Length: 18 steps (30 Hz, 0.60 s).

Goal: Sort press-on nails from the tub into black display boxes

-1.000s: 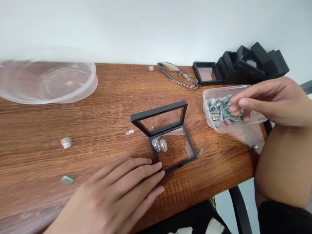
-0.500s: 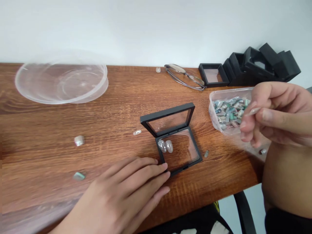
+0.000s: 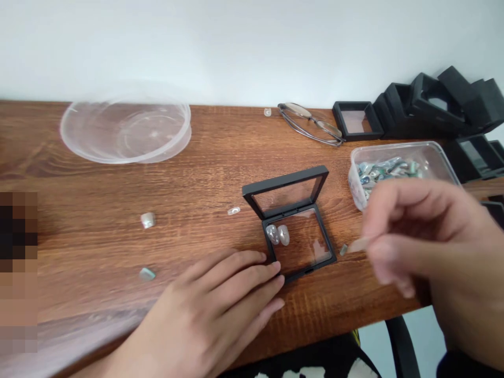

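A black hinged display case (image 3: pixel 309 269) with clear film windows stands with its lid raised on the wooden table. Two shiny, pale false nails (image 3: pixel 283 234) lie side by side at the left of its lower film. My left hand (image 3: pixel 212 310) rests palm down, fingers stretched out, fingertips at the case's front left corner. To the right of the case, my right hand (image 3: pixel 417 247) pinches a pale false nail (image 3: pixel 357 244) between thumb and forefinger, its tip pointing left. A small greenish nail (image 3: pixel 344 250) lies on the table close to that tip.
Behind my right hand is a clear plastic tub (image 3: pixel 437 152) of many false nails. Black cases (image 3: pixel 417 113) are piled at the wall, near eyeglasses (image 3: pixel 311 125). A clear round container (image 3: pixel 126 131) stands back left. Loose nails (image 3: pixel 148 220) lie at left.
My right hand has come down and left from over the tub towards the case, still pinching the pale nail. My left hand stays at the case. The view has shifted slightly.
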Each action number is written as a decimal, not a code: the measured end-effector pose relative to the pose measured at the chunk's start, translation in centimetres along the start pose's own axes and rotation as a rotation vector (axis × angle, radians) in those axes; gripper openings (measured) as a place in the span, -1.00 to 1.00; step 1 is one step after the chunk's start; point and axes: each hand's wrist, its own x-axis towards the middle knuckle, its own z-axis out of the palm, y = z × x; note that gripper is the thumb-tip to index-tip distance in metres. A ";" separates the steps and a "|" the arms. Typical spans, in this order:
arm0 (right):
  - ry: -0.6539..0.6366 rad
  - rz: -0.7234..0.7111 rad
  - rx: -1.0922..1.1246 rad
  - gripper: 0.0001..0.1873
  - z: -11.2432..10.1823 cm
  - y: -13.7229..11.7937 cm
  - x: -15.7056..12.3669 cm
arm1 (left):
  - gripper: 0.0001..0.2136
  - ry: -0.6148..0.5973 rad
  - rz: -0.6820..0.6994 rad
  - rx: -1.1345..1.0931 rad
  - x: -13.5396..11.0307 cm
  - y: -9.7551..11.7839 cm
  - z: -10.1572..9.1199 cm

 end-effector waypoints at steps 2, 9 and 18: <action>-0.001 -0.073 -0.196 -0.92 1.8 1.1 0.0 | -0.74 0.012 0.045 0.054 0.5 0.1 -0.4; 0.188 -0.216 -0.707 -0.91 3.7 4.4 1.5 | -0.68 -0.024 0.103 0.179 0.6 0.6 -1.0; 0.172 -0.235 -0.910 -0.83 3.8 5.2 2.3 | -0.73 -0.008 0.078 0.164 -0.3 0.8 -0.2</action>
